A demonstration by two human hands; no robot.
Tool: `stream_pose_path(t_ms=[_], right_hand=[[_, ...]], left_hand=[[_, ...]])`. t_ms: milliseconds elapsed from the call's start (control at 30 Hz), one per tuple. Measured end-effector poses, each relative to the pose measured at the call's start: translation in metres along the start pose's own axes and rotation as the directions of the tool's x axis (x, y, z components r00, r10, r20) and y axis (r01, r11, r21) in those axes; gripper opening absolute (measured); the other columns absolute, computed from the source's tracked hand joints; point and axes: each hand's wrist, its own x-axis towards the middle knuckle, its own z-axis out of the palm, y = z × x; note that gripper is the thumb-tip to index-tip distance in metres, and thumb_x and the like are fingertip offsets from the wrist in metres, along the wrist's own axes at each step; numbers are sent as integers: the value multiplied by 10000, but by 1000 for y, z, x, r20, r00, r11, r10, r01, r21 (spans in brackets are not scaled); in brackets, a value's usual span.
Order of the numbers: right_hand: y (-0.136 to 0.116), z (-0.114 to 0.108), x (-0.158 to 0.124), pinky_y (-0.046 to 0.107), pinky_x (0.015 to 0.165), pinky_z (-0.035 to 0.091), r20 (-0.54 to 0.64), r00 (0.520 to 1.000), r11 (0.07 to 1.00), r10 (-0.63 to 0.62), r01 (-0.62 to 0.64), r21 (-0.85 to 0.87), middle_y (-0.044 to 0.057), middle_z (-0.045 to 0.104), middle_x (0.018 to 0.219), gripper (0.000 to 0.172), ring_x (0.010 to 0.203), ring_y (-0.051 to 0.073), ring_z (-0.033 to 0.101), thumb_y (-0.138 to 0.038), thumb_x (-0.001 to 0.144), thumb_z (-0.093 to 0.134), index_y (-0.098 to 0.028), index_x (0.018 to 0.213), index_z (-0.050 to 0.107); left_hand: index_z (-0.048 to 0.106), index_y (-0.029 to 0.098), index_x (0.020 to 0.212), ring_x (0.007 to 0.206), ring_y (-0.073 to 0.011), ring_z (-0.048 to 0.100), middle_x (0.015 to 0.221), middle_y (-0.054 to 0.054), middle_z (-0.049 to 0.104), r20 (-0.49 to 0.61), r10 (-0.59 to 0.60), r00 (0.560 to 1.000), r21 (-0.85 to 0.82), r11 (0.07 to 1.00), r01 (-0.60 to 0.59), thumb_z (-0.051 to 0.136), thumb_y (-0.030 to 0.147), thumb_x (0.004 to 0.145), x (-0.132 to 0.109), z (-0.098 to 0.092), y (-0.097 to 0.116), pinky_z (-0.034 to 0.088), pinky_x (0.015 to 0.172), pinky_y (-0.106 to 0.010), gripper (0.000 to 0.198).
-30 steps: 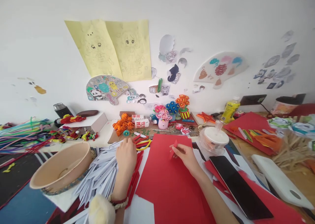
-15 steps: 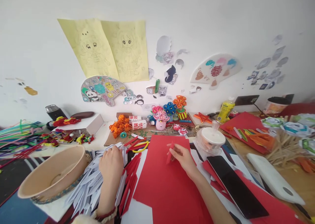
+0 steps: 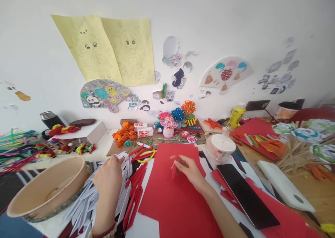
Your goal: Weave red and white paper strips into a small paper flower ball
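My right hand pinches a small folded red paper piece between thumb and fingers, just above a stack of red paper. My left hand is closed, back of the hand toward me, over a heap of folded white paper pieces. Its fingertips are mostly hidden, so what they hold cannot be made out. Between the heap and the red stack lie several folded red paper pieces. Yellow-handled scissors rest beyond them.
A beige basin stands at left. On the right are a black phone, a lidded cup with a straw and a white power bank. Handmade flowers and a yellow bottle line the wall side.
The view has shifted slightly. My left hand has moved a little left over the white pieces. My right hand still holds the red paper piece, now tilted slightly differently.
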Motion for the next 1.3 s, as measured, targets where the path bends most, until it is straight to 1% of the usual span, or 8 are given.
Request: stream_pose_path(t_ms=[200,400,467,600,733,867,1100,1300], right_hand=[[1,0,0,314,645,528,4,1000,1000,-7,7,6,55,703,761,505,672,193,641,-577,811,661,-160,1095,683],[-2,2,-1,314,652,527,34,999,1000,-15,14,20,60,711,792,494,670,185,647,-560,827,654,-161,1117,671],[-2,4,-2,309,647,525,57,998,999,-21,19,28,57,708,792,485,660,176,640,-551,830,656,-160,1117,670],[-2,7,-3,309,644,527,122,992,999,-33,28,45,48,697,775,471,648,169,627,-535,836,660,-161,1123,668],[-2,10,-4,306,654,522,197,979,998,-49,39,54,34,682,759,435,647,166,620,-519,820,687,-159,1063,699],[-3,14,-5,310,643,520,246,968,997,-58,44,64,26,672,725,399,631,174,630,-524,794,709,-145,915,736],[-1,19,-6,315,629,521,276,961,998,-34,17,62,32,681,667,392,628,193,648,-519,792,709,-128,791,746],[-2,22,-8,323,638,530,271,962,999,-17,8,37,45,704,686,368,633,204,668,-495,783,729,-129,808,748]], left_hand=[[646,116,892,878,-397,659,922,-237,695,-18,-43,999,-138,990,40,374,253,947,3,4,-12,419,643,-392,310],[631,145,832,838,-371,623,818,-185,683,-93,-115,989,-478,876,57,434,348,884,8,-2,-10,406,688,-408,287],[625,162,810,756,-292,624,740,-112,673,-84,-53,995,-648,761,-14,484,411,841,3,0,7,426,682,-359,288],[632,174,768,691,-192,621,731,-43,673,-32,198,980,-913,393,-109,536,554,765,-21,16,54,479,645,-270,393],[626,161,701,609,-153,596,648,-22,642,10,317,948,-995,102,-23,629,560,739,-43,33,87,491,604,-247,401],[621,157,716,506,-126,566,622,3,605,81,334,939,-992,-63,108,687,538,733,-56,43,96,467,482,-223,387],[551,178,711,338,-83,398,537,71,443,181,333,925,-967,-112,229,647,599,747,-67,56,101,383,322,-231,433],[610,166,732,451,-107,468,575,36,523,81,271,959,-997,3,83,655,546,759,-62,57,97,394,429,-220,384]])
